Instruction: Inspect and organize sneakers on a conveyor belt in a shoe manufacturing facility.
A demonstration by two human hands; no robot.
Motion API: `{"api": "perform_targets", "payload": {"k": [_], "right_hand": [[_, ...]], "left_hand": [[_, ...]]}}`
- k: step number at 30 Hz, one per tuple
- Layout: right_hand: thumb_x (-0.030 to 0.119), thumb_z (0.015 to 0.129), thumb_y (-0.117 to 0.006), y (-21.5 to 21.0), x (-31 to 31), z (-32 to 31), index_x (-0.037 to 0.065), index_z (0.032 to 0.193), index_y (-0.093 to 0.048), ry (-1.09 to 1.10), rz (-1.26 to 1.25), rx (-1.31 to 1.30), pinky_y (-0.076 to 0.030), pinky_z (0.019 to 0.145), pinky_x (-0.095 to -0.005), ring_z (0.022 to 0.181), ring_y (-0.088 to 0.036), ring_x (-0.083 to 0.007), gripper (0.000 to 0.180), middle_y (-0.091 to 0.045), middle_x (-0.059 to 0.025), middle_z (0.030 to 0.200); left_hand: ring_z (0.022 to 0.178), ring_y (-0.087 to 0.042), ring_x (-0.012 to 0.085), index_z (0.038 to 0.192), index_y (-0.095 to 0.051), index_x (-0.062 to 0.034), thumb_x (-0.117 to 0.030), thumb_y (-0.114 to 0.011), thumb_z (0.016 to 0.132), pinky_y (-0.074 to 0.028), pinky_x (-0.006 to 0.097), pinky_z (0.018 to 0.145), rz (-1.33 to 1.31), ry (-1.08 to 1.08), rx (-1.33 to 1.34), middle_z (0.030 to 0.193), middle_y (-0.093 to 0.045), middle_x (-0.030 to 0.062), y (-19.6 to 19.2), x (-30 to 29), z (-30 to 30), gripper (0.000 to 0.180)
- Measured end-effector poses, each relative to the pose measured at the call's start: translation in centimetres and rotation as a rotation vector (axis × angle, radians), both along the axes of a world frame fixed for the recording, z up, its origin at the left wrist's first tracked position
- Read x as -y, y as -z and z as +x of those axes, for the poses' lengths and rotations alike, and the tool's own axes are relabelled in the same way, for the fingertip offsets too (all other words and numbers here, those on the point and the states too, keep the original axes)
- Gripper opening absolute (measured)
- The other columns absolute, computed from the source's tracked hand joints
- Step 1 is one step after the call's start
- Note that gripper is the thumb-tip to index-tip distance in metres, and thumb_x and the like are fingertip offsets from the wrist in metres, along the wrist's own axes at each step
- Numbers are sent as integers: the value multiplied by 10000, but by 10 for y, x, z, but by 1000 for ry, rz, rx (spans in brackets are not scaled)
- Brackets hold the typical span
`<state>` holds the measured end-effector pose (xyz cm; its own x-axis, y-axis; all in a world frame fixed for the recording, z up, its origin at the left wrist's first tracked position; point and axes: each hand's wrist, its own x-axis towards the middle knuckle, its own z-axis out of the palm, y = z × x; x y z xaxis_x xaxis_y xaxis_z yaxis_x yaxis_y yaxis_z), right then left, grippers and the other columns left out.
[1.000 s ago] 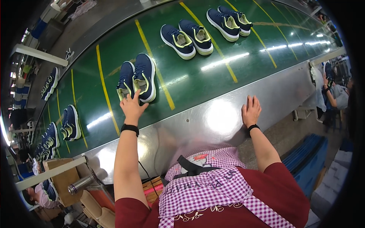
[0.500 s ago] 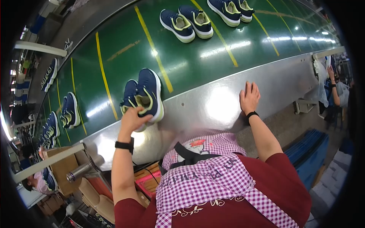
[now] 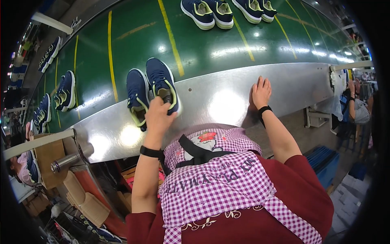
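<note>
My left hand (image 3: 159,116) grips a pair of navy sneakers with lime-green linings by their heels. The right sneaker (image 3: 161,83) of that pair stands a little farther off than the left sneaker (image 3: 137,91). Both have toes pointing away from me, over the near edge of the belt, with their heels over the metal ledge. My fingertips are partly hidden at the shoe openings. Flat on the silver metal ledge (image 3: 203,95), my right hand (image 3: 261,92) rests with its fingers stretched out and holds nothing.
Along the far side of the green conveyor belt (image 3: 134,46), marked with yellow lines, stand two more sneaker pairs (image 3: 207,14). Other sneakers (image 3: 65,91) sit at the left. A metal roller (image 3: 67,162) and a cardboard box (image 3: 49,162) are below left; blue crates (image 3: 323,164) stand at right.
My left hand has drawn the sneakers nearer and to the right, and the two shoes now stand more apart and upright. My right hand stays on the ledge. The whole view has shifted a little.
</note>
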<state>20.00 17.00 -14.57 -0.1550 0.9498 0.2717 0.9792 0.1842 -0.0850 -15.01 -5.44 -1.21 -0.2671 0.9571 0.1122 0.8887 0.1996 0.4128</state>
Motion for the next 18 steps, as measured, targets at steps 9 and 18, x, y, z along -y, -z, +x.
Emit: {"api": "perform_targets", "payload": {"k": [9, 18], "right_hand": [[127, 818, -582, -110, 79, -125, 61, 1063, -621, -655, -528, -753, -436, 920, -376, 1057, -559, -314, 257, -622, -141, 1100], [118, 713, -618, -107, 148, -203, -24, 879, -617, -1212, -269, -296, -470, 740, -390, 813, -555, -286, 219, -606, -135, 850]], "left_hand": [[778, -578, 265, 786, -658, -49, -234, -751, 687, -482, 373, 667, 159, 109, 231, 796, -604, 65, 15, 9, 32, 229], [877, -520, 269, 1002, -591, -73, -61, -703, 674, -430, 370, 785, 434, -196, 103, 917, -559, 64, 16, -10, 11, 346]]}}
